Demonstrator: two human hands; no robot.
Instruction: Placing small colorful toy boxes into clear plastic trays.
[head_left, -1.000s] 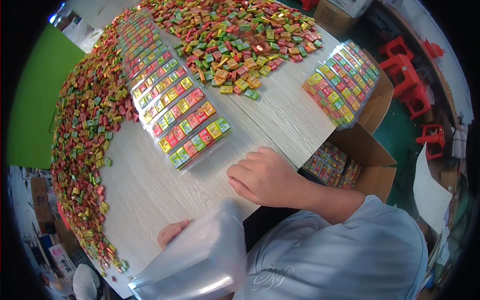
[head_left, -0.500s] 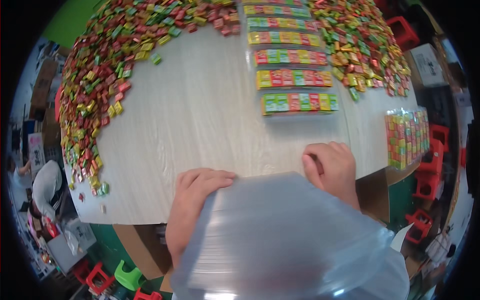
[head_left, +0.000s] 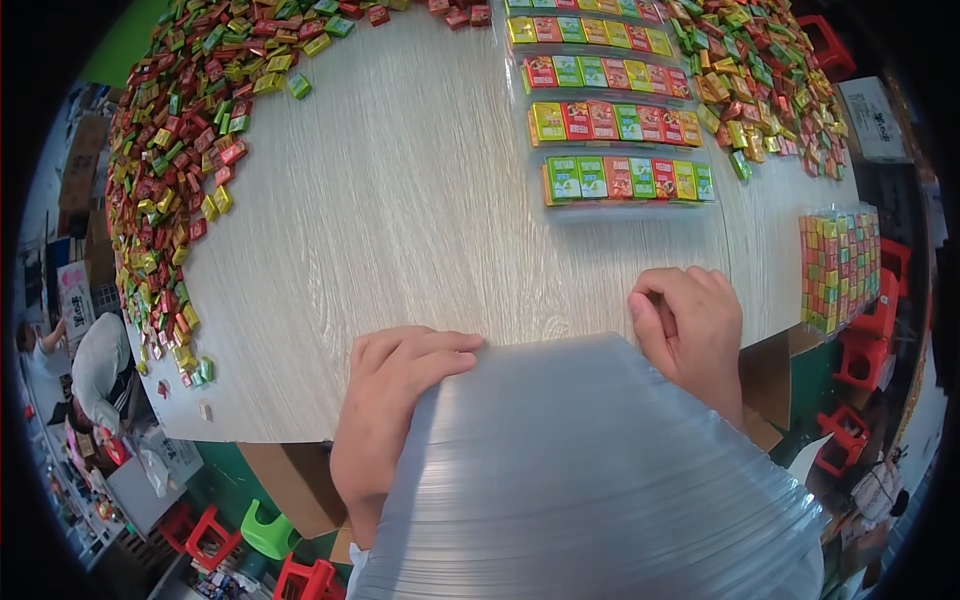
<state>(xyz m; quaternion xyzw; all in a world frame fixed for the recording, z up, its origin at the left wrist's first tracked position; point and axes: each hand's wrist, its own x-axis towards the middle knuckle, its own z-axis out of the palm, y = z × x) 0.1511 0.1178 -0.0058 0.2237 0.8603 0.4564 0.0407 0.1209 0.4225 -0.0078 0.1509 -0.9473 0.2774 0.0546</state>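
Observation:
A thick stack of clear plastic trays or sheets (head_left: 560,460) leans up in front of me, its far edge at the table's near side. My left hand (head_left: 400,385) rests at the stack's left far corner, fingers laid out over the tabletop and fingertips by its edge; the thumb is hidden. Right of the stack, my right hand (head_left: 690,325) lies on the table, loosely curled with the thumb close to the fingers and nothing visible inside. Beyond it, a clear tray (head_left: 630,212) holds rows of small wrapped candies (head_left: 628,180) in red, green and yellow.
Loose wrapped candies lie heaped along the table's left side (head_left: 190,150) and far right (head_left: 765,80). A filled clear pack (head_left: 840,268) stands at the right edge. Below are cardboard boxes (head_left: 290,485), red stools (head_left: 845,440) and a green stool (head_left: 267,530). A person (head_left: 100,370) bends over at far left.
The view has shifted, so the candy rows sit higher and farther right in the picture. Both hands keep nearly the same pose by the plastic stack.

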